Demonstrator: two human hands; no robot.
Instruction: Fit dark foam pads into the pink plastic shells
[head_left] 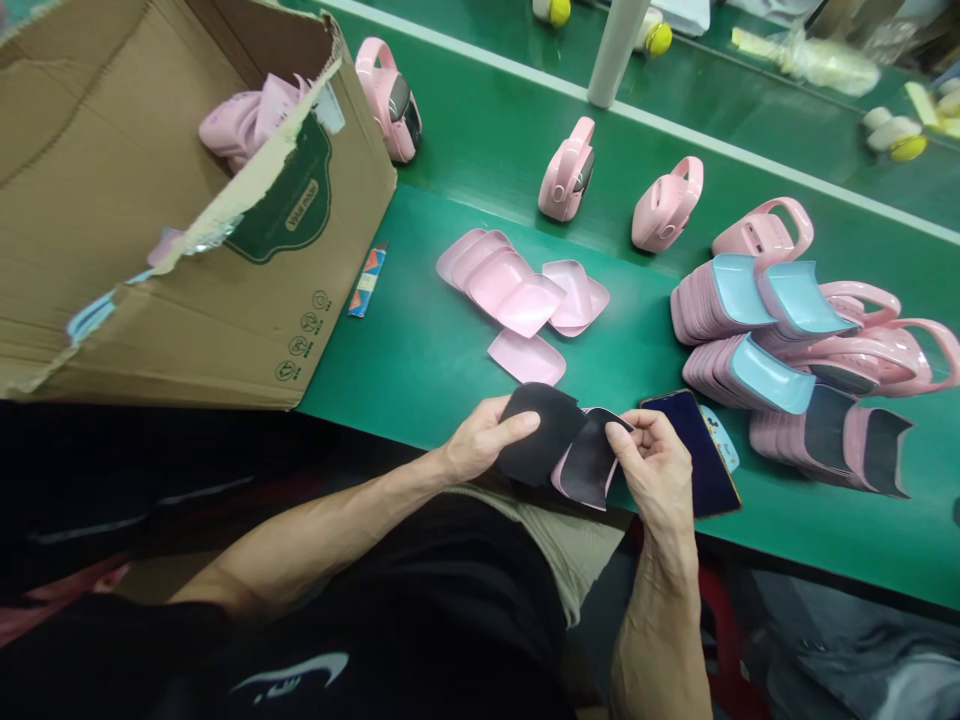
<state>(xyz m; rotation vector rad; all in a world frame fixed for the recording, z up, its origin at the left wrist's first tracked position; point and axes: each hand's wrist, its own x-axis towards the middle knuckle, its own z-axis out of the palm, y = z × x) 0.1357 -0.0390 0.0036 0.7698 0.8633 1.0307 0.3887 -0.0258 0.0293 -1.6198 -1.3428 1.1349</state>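
My left hand pinches a curved black panel at the near edge of the green table. My right hand grips a small stack of pink plates with a black face; the two pieces touch between my hands. Just beyond them several pink plates lie fanned out on the table. A dark phone lies flat under my right hand's knuckles.
A torn cardboard box with pink parts inside stands at the left. Rows of stacked pink, blue-faced and black-faced plates fill the right. Pink handled housings stand further back, beyond them a white pole.
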